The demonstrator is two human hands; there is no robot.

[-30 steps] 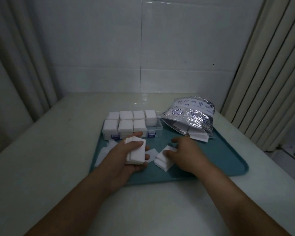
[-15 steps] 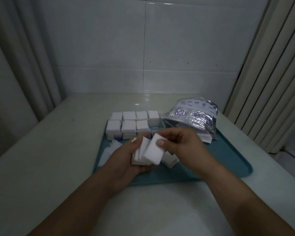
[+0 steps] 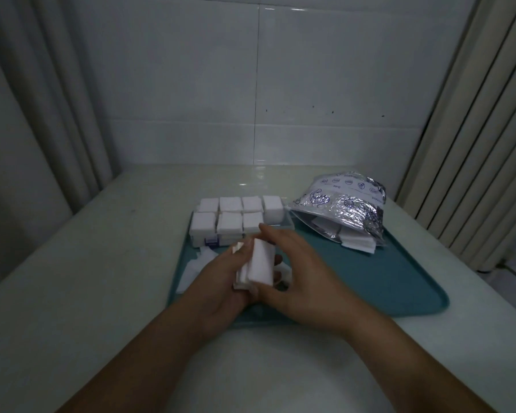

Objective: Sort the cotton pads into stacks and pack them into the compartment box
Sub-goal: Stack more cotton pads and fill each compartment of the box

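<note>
Head view: compartment box (image 3: 241, 219) at tray (image 3: 370, 281) far-left corner, seven cells packed, near-right cell apparently vacant; stack of cotton pads (image 3: 258, 265) gripped in left hand (image 3: 221, 278), right hand (image 3: 295, 269) closing around it; loose pads (image 3: 195, 263) over left rim; foil bag (image 3: 344, 208) crowding box's right; right of tray bare.

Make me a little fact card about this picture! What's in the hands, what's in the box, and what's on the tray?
Left hand: the left hand holds a stack of cotton pads upright.
Right hand: the right hand pinches the same stack at its far and near ends.
Box: the compartment box has seven pad stacks showing; its near right corner looks empty.
Tray: the teal tray carries the box, a foil bag with pads spilling out, and loose pads at its left edge.
Table: a pale table.
</note>
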